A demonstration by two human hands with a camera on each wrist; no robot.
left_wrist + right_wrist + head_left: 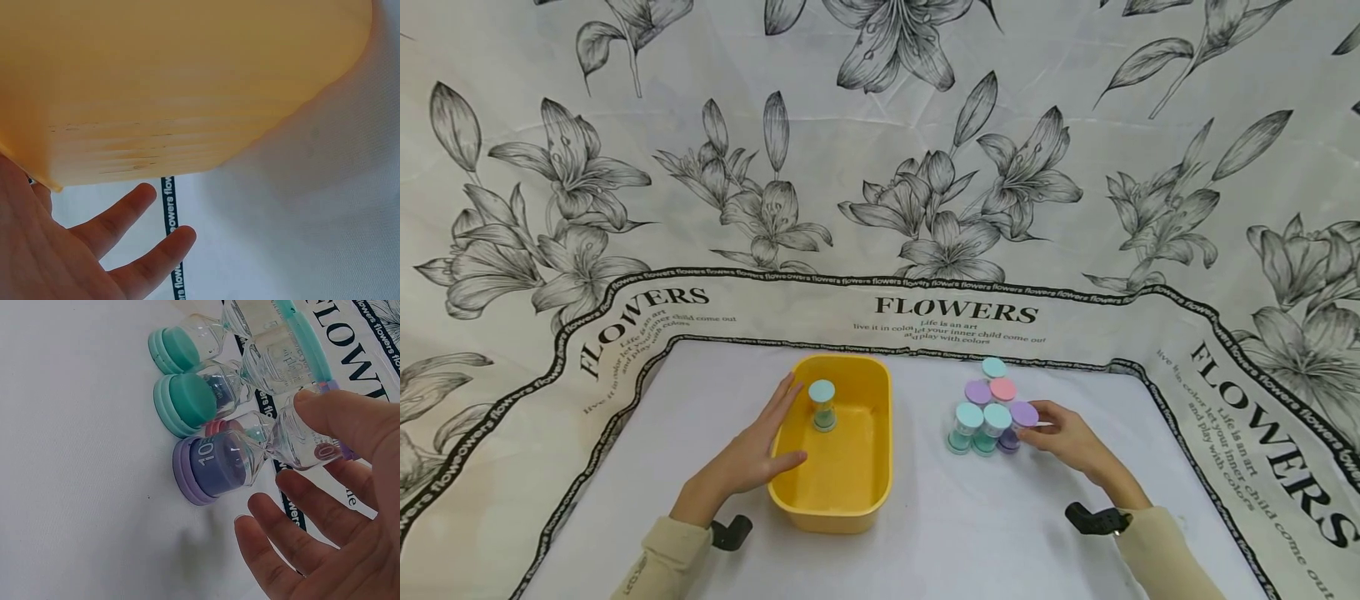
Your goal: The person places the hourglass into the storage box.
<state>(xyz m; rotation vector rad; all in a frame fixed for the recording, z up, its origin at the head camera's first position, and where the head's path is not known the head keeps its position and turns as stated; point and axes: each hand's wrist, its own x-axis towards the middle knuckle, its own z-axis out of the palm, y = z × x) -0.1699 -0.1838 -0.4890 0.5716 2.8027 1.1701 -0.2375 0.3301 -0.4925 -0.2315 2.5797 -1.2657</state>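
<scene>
Back-row sand timers [977, 392] mostly blocked

At right of the frame it's pretty much just their caps showing. Right hand [1063, 433] pinches the purple timer [1024, 414] near its cap, thumb against the glass, other fingers loosely fanned. Left hand [748, 454] is spread wide at the left rim of the yellow bin [835, 523], mid-frame; one finger's half hidden in the left wrist view. A teal-capped timer [822, 392] stands inside the bin.

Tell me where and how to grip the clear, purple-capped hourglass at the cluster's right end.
Probably pinch the clear, purple-capped hourglass around its upper bulb, just under the round cap, coming from the right. It stands on its base; a clear, teal-capped hourglass crowds its left, while no hourglass stands to its right.
</scene>
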